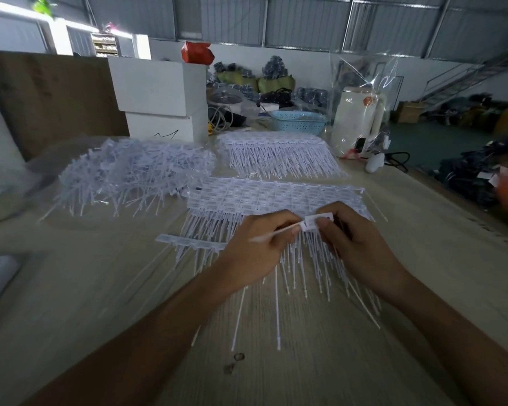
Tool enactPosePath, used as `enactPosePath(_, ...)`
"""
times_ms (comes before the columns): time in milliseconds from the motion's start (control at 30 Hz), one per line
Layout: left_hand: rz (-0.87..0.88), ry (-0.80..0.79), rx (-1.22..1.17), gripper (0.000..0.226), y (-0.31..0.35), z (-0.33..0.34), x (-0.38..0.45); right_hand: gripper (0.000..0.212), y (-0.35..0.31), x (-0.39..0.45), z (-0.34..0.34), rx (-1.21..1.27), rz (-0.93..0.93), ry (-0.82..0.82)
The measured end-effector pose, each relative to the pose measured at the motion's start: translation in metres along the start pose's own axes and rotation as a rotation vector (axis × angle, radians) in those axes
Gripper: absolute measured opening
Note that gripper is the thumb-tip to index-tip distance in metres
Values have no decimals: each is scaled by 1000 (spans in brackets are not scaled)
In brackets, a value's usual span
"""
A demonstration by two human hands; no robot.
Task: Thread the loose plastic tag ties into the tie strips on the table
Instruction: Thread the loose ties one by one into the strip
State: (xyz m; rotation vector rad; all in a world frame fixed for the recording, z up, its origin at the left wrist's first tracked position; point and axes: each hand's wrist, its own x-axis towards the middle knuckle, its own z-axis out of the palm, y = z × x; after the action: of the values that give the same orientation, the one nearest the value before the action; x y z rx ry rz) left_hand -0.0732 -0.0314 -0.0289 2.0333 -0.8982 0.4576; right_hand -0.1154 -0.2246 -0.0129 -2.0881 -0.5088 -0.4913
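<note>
My left hand (254, 250) pinches the thin tail of a white plastic tag tie (272, 233), which points left and slightly down. My right hand (355, 244) pinches the flat white tag head (317, 222) at the tie's other end. Both hands hover just above a stack of joined tie strips (264, 197) whose tails fan toward me. A single short strip (188, 241) lies left of my left hand. A tangled heap of loose ties (129, 174) sits at the left, on a clear plastic bag.
A second stack of strips (276, 153) lies farther back. Behind it stand white boxes (162, 95), a blue basket (298, 121) and a white kettle (358, 118) under clear plastic. A brown board (47, 95) leans at the left. The table's right edge (466, 218) runs diagonally.
</note>
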Motion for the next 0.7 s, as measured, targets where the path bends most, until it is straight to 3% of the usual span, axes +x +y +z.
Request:
enactPosePath(133, -8, -38, -24, 18, -1, 0, -1, 15, -4, 0, 0, 186, 100, -2)
enactPosePath(433, -53, -39, -80, 17, 0, -2, -1, 15, 1, 2, -1, -26, 56, 20)
enactPosePath(567, -27, -66, -52, 19, 4, -1, -3, 16, 6, 4, -2, -91, 73, 102)
enactPosePath(700, -4, -37, -82, 21, 7, 0, -2, 24, 12, 6, -18, 6, 128, 200)
